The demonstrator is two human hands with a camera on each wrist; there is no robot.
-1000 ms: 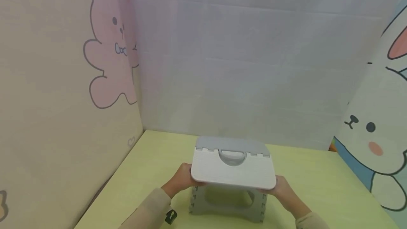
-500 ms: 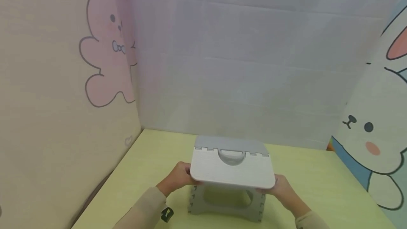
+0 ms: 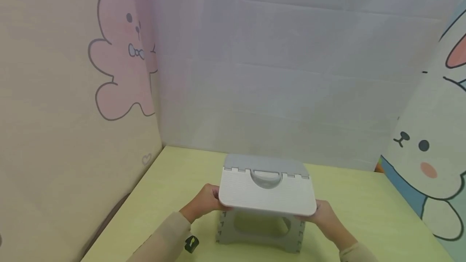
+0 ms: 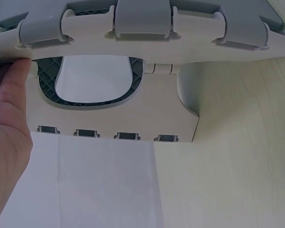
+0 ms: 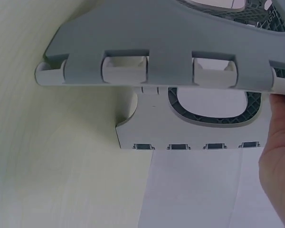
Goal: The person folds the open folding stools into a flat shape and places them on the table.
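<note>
A grey-and-white folding step stool (image 3: 267, 195) stands unfolded on the pale yellow table, its two-part top tilted in the head view and its handle slot at the middle hinge line. My left hand (image 3: 204, 203) grips the left end of the white top panel, fingers partly tucked beneath it. At the opposite end, my right hand (image 3: 325, 218) holds the panel in the same way. Both wrist views show a hinged side leg (image 4: 109, 111) with a large rounded opening. The fingertips are mostly hidden by the stool.
The yellow table (image 3: 364, 209) reaches back to a pale hanging sheet (image 3: 284, 76). Cartoon-printed sheets hang at the left (image 3: 120, 72) and right (image 3: 422, 165). A small black item (image 3: 191, 244) shows beside the left sleeve.
The head view has shifted slightly. Both hands keep their hold at the ends of the stool's top, and the stool looks unchanged.
</note>
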